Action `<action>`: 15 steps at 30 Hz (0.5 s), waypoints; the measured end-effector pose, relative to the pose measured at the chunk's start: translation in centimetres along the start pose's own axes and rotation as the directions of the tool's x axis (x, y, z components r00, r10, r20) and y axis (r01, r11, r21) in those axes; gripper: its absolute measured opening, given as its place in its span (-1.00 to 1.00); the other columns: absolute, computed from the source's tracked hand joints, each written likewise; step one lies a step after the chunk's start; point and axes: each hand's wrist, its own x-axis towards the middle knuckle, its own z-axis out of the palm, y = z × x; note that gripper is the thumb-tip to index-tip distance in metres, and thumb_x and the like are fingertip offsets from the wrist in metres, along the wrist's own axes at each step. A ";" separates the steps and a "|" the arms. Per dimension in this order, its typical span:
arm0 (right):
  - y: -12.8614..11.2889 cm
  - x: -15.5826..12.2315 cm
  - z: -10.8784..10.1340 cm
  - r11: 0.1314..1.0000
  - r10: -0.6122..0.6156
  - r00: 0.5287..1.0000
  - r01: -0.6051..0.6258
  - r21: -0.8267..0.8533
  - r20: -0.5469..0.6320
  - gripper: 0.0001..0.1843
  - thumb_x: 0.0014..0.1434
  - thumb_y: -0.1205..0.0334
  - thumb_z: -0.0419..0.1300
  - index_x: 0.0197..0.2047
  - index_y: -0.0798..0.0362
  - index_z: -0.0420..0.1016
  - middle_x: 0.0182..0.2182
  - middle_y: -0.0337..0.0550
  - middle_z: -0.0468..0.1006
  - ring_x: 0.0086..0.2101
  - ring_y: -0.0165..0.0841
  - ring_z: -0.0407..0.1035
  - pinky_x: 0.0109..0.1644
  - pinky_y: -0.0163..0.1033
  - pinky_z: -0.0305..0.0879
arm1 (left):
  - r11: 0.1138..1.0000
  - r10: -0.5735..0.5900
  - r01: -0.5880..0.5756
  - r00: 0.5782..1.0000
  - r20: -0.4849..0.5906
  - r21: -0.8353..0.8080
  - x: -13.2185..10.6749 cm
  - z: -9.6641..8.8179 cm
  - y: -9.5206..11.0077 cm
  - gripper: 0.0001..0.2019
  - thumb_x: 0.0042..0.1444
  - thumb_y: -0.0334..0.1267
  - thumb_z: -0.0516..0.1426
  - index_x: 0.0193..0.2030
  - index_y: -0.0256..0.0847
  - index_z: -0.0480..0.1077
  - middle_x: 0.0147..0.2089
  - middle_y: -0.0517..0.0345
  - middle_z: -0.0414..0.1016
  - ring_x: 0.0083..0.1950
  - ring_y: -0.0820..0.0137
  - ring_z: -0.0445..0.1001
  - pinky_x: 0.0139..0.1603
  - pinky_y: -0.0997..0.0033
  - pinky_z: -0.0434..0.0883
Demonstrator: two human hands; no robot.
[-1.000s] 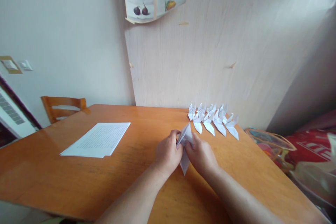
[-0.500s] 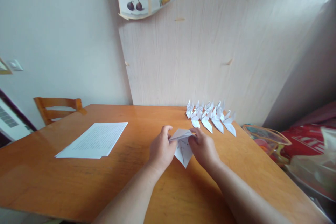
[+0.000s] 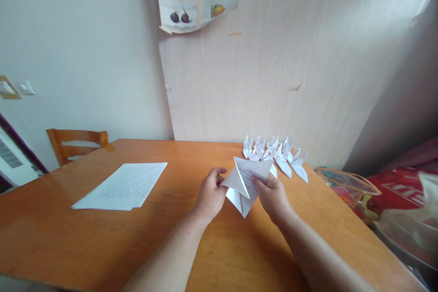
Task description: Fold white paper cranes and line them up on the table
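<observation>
A partly folded sheet of printed paper (image 3: 255,173) is held between my two hands above the table. One flap stands opened out, and a pointed corner hangs down toward me. My left hand (image 3: 212,196) pinches its left corner between thumb and fingers. On the other side, my right hand (image 3: 273,194) grips the right part, thumb on top of the printed face. Just behind the sheet, several white folded paper cranes (image 3: 283,159) stand in rows, some of them partly hidden by the paper.
A stack of printed sheets (image 3: 119,187) lies on the left of the wooden table (image 3: 164,246). Beyond the table's left end is a wooden chair (image 3: 78,137). Bags, one of them red (image 3: 393,187), sit past the right edge. A board with a fruit poster (image 3: 198,0) rises behind.
The paper has been spread from a narrow folded shape into a wider one, with a flap opened out. My right hand has shifted slightly right. The camera view has tilted up a little.
</observation>
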 end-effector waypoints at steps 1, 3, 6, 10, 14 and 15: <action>-0.1 0.0 0.0 1.000 0.000 1.000 0.000 0.007 0.003 -0.64 0.11 -0.01 0.25 -0.12 0.06 0.54 -0.22 -0.06 0.68 -0.21 -0.13 0.54 -0.11 -0.09 0.41 | 0.999 -0.011 0.011 1.000 -0.001 -0.035 -0.1 0.0 0.3 -0.68 0.06 -0.35 0.16 -0.01 -0.21 0.39 -0.40 0.24 0.43 -0.39 0.42 0.43 -0.37 0.49 0.31; -0.1 -0.1 0.0 1.000 0.000 1.000 0.000 0.012 0.017 -0.66 0.11 0.01 0.26 -0.13 0.06 0.54 -0.24 -0.07 0.67 -0.24 -0.16 0.53 -0.14 -0.12 0.40 | 0.992 -0.047 0.046 0.999 -0.001 -0.120 -0.2 0.0 0.8 -0.68 0.05 -0.34 0.17 -0.01 -0.22 0.41 -0.39 0.21 0.45 -0.38 0.42 0.43 -0.36 0.49 0.31; -0.2 -0.2 0.0 1.000 0.004 0.999 -0.004 0.002 0.052 -0.66 0.12 0.03 0.25 -0.12 0.07 0.54 -0.28 -0.09 0.66 -0.30 -0.20 0.50 -0.23 -0.17 0.37 | 0.965 -0.107 0.108 0.994 0.018 -0.237 -0.4 0.0 1.4 -0.67 0.05 -0.29 0.21 -0.01 -0.24 0.42 -0.31 0.14 0.52 -0.33 0.39 0.46 -0.32 0.48 0.34; -0.6 -0.4 -0.1 0.999 0.020 0.997 -0.018 -0.032 0.079 -0.70 0.16 0.01 0.24 -0.19 0.07 0.54 -0.42 -0.18 0.59 -0.45 -0.31 0.39 -0.37 -0.25 0.27 | 0.941 -0.135 0.152 0.988 0.076 -0.301 -0.4 0.1 1.5 -0.66 0.07 -0.22 0.23 -0.01 -0.26 0.43 -0.22 0.07 0.56 -0.24 0.35 0.50 -0.21 0.43 0.38; -1.6 -0.9 0.1 0.997 0.012 0.982 0.004 -0.082 0.191 -0.62 0.19 -0.07 0.23 -0.09 0.05 0.54 -0.35 -0.16 0.59 -0.34 -0.27 0.43 -0.26 -0.22 0.32 | 0.946 -0.143 0.165 0.985 0.096 -0.278 -0.5 0.3 1.4 -0.66 0.10 -0.23 0.21 0.03 -0.24 0.44 -0.19 0.07 0.57 -0.19 0.32 0.51 -0.17 0.39 0.39; -1.9 -1.0 0.2 0.996 0.004 0.975 0.016 -0.089 0.223 -0.57 0.20 -0.09 0.22 -0.02 0.04 0.53 -0.28 -0.13 0.60 -0.27 -0.24 0.44 -0.19 -0.20 0.35 | 0.951 -0.141 0.161 0.986 0.093 -0.264 -0.5 0.3 1.3 -0.67 0.12 -0.21 0.21 0.03 -0.23 0.45 -0.19 0.07 0.57 -0.18 0.31 0.51 -0.16 0.38 0.40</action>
